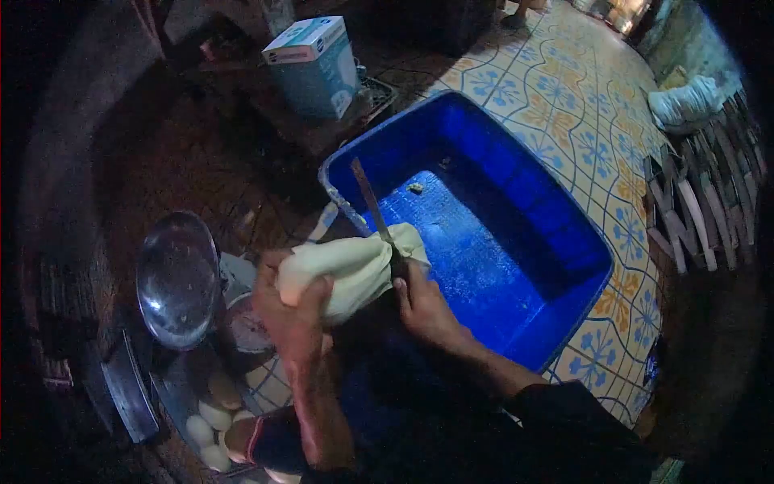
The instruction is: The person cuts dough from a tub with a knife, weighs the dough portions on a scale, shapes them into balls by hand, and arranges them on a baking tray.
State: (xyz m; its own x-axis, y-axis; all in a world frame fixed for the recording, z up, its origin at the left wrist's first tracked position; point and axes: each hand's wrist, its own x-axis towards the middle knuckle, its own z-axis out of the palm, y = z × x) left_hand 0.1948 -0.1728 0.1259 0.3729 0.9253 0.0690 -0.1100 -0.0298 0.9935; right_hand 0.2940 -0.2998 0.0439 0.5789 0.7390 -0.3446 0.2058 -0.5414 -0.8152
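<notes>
My left hand [298, 310] is wrapped around the near end of a pale cream, soft-looking lump [343, 270] with folds, like dough or thick cloth; I cannot tell which. In my right hand [423, 302] is a knife [368, 198], its narrow dark blade pointing up and away. The lower part of the blade lies against the far end of the lump, where a flap [411, 242] stands out. Both hands are at the near left corner of a large blue plastic tub [524, 306]. A small yellowish scrap [415, 188] lies inside the tub.
A round metal pan [177, 278] stands at the left, near several pale round things [211, 427]. Behind the tub is a blue-and-white box [313, 68]. Stacked slats [705, 189] and a white bundle [687, 103] lie at the right on the patterned tile floor [556, 93].
</notes>
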